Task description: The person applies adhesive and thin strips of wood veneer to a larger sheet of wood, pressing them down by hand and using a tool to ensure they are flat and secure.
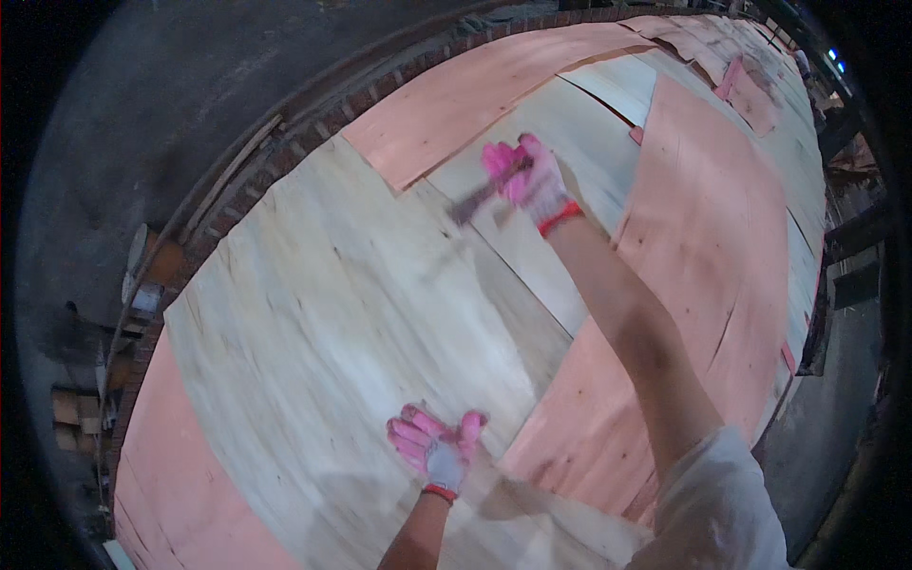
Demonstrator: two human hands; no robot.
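My right hand (527, 176), in a pink-and-white glove with a red cuff, is closed on a dark flat tool (470, 209), blurred by motion, above a seam between pale veneer sheets. My left hand (437, 446), gloved alike, lies with fingers spread on a large pale wood veneer sheet (313, 323). Pink veneer sheets lie at the right (712, 218), along the top (446, 95) and at the lower left (180, 456), with uneven seams and overlaps.
The layered sheets fill a long work surface with a brick-like edge (218, 214) along the left. Beyond it are a dark floor (123, 123), long boards (233, 171) and small stacked blocks (71, 408). Dark framework (850, 237) stands along the right.
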